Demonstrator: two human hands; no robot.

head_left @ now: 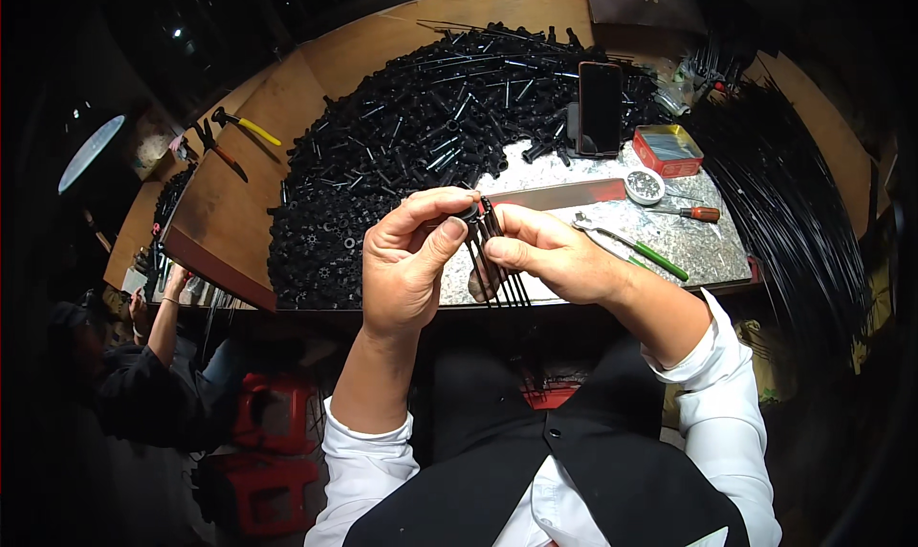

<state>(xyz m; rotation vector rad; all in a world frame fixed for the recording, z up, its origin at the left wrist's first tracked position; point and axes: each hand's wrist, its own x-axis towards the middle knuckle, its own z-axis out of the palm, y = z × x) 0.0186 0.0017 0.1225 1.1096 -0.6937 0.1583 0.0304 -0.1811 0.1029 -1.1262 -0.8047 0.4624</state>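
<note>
While left hand (411,260) pinches black piece (469,211), right hand (562,260) rods (489,229), pliers (639,248) nearby

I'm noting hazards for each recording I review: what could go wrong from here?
The thin black rods hang splayed below the left hand and right hand, so one might slip out and drop.

The green-handled pliers lie close to the right forearm; a sweep of that arm could knock them off the table.

The white tub of small bits looks open, so a bump might spill them.

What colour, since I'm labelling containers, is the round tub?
The round tub is white, clearest in the head view.
</note>
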